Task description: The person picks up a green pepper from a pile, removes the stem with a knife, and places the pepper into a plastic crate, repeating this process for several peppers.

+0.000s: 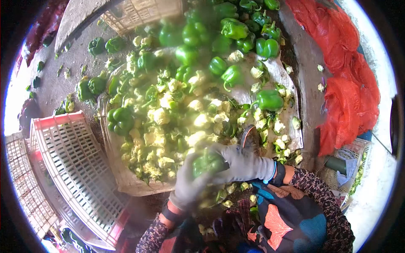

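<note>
In the head view, a green bell pepper is held between my two gloved hands, low in the middle. My left hand, in a grey glove, is closed around its left side. My right hand, also grey-gloved, is closed against its upper and right side. Motion blurs both hands, and I cannot make out whether a small tool is in the fingers. Just beyond them lies a heap of pale cut pepper cores with green stems.
Whole green peppers are piled at the far side of a pale sheet. White plastic crates stand at left, another crate at the back. Red mesh sacking lies at right. A dark shoe is beside my right hand.
</note>
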Motion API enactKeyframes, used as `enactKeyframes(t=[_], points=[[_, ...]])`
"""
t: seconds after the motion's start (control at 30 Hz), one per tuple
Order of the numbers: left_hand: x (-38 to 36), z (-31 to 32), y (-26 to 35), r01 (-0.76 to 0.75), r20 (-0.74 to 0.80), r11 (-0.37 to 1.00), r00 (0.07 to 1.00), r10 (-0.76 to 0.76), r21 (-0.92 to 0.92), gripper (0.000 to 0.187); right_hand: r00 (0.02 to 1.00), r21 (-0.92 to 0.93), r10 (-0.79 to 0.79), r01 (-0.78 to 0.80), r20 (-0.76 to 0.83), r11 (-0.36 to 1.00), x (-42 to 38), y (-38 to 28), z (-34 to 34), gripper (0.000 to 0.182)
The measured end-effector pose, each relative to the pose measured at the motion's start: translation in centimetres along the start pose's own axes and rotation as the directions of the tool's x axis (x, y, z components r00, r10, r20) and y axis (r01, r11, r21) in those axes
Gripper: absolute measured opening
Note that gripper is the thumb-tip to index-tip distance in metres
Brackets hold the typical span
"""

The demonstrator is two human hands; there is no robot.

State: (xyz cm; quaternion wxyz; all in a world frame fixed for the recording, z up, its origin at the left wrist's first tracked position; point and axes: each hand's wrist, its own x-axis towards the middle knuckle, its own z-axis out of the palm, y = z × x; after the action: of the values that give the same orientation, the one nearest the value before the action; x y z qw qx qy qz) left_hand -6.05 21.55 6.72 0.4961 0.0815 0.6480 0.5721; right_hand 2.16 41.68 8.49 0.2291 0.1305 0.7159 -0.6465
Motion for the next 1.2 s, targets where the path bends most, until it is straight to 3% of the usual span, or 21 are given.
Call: enactKeyframes(t=[0.13,0.17,0.2,0.23,0.33,0.37,0.4,0.47,0.5,0.53,0.6,0.67,0.8,0.87,0.93,0.97,1.03,1.07,1.1,1.17,1.2], points=[[-0.1,0.2,0.0,-0.054,-0.006,0.998,0.999,0.054,0.014,0.079,0.980,0.153,-0.197,0.193,0.009,0.969,0.3,1.7,0.5,0.046],[-0.1,0.2,0.3,0.023,0.012,0.982,1.000,-0.021,-0.188,0.075,0.980,0.155,-0.197,0.194,0.007,0.969,0.3,1.7,0.4,0.046],[-0.2,0.3,0.6,0.102,0.047,0.919,0.995,-0.091,-0.381,0.071,0.996,0.308,-0.048,0.024,0.071,0.951,0.1,1.8,0.3,0.044],[0.0,0.2,1.0,0.097,0.058,0.919,0.995,-0.081,-0.382,0.066,0.984,0.439,0.090,-0.150,0.156,0.886,-0.1,1.8,0.1,0.042],[1.1,-0.6,0.6,0.107,0.108,0.905,0.992,-0.068,-0.411,0.068,0.965,0.580,0.196,-0.263,0.176,0.771,-0.1,-0.5,-0.9,0.044],[1.9,-0.7,-0.6,-0.027,0.046,0.883,0.997,0.055,-0.468,0.070,0.995,0.580,0.066,-0.098,0.077,0.809,0.3,-0.2,-0.5,0.045],[2.0,-0.6,0.1,-0.031,0.047,0.884,0.997,0.060,-0.467,0.070,0.995,0.578,0.063,-0.095,0.075,0.810,0.4,-0.5,-0.8,0.045],[2.1,-0.5,1.9,-0.197,-0.210,0.980,0.958,0.195,0.011,0.063,0.987,0.014,0.035,-0.033,-0.159,0.999,0.1,-1.3,-1.4,0.045],[2.8,-0.8,1.4,-0.361,-0.336,0.875,0.821,0.463,0.322,0.054,0.940,-0.174,-0.170,0.122,-0.295,0.977,0.4,-0.1,-1.0,0.051],[1.3,-1.5,1.7,-0.250,-0.335,0.936,0.884,0.325,0.247,0.041,0.939,-0.175,-0.172,0.123,-0.297,0.977,0.3,0.4,-1.0,0.051],[1.0,-1.0,2.4,-0.294,-0.102,0.846,0.922,0.374,0.445,0.040,0.905,-0.603,-0.323,0.097,-0.278,0.792,0.4,0.3,-1.2,0.053],[1.2,0.2,3.7,-0.196,-0.073,0.718,0.943,0.325,0.668,0.033,0.884,-0.632,-0.406,0.180,-0.233,0.754,0.3,-0.5,-0.9,0.055],[1.7,0.7,1.0,-0.276,-0.030,0.827,0.943,0.333,0.489,0.031,0.890,-0.675,-0.427,0.215,-0.163,0.706,-0.2,0.4,0.0,0.049],[1.4,0.8,1.0,-0.339,-0.012,0.847,0.926,0.377,0.410,0.030,0.909,-0.625,-0.391,0.223,-0.144,0.748,-1.0,0.2,0.1,0.060],[0.3,0.6,0.6,-0.031,-0.018,0.992,0.999,0.029,-0.121,0.047,0.914,-0.561,-0.381,0.244,-0.140,0.791,-1.2,1.0,0.2,0.059],[0.1,1.1,-0.2,-0.197,-0.064,0.979,0.978,0.200,0.057,0.052,0.894,-0.428,-0.418,0.319,-0.161,0.846,-1.1,1.5,0.3,0.054],[0.7,0.7,-0.3,-0.146,-0.075,0.988,0.986,0.149,0.042,0.053,0.846,-0.164,-0.477,0.450,-0.238,0.878,-0.7,2.1,0.5,0.050],[1.3,0.3,-0.3,-0.100,-0.086,0.995,0.991,0.102,0.021,0.053,0.841,-0.173,-0.482,0.451,-0.244,0.875,-0.7,1.8,0.5,0.050],[1.9,-0.7,-2.1,-0.047,-0.236,0.996,0.971,0.028,-0.076,0.052,0.903,0.088,-0.270,0.315,-0.333,0.945,-0.8,1.2,0.3,0.048],[1.9,-1.7,1.0,-0.046,-0.139,0.832,0.990,-0.037,-0.552,0.043,0.960,0.592,0.158,0.009,-0.230,0.806,-1.0,0.4,-0.9,0.041],[1.9,-2.2,1.6,-0.051,-0.091,0.654,0.995,-0.027,-0.754,0.041,0.958,0.590,0.155,0.018,-0.240,0.807,-1.3,0.8,-1.2,0.041]])
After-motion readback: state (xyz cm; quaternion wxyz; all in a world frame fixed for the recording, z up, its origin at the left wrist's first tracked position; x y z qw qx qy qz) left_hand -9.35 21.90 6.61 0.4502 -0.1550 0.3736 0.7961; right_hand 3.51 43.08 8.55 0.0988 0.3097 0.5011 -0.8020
